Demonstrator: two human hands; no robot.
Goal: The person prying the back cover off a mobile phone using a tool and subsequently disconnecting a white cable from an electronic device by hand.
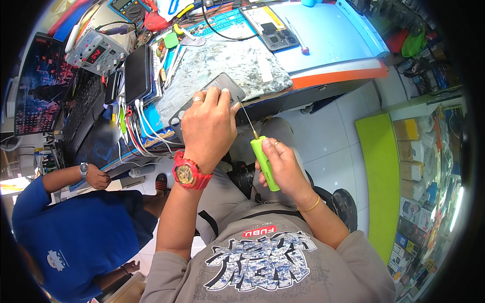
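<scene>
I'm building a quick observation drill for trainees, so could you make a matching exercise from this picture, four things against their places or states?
Things:
1. Green-handled tool
2. Grey phone-shaped panel
3. Red watch
4. Grey instrument box

Places or states:
A. Around the person's left wrist
B. Showing lit red digits
C. Held in the right hand
D. Partly covered by the left hand

Right pairs: 1-C, 2-D, 3-A, 4-B

Green-handled tool (pixel 262 154) in right grip (pixel 284 169)
</scene>
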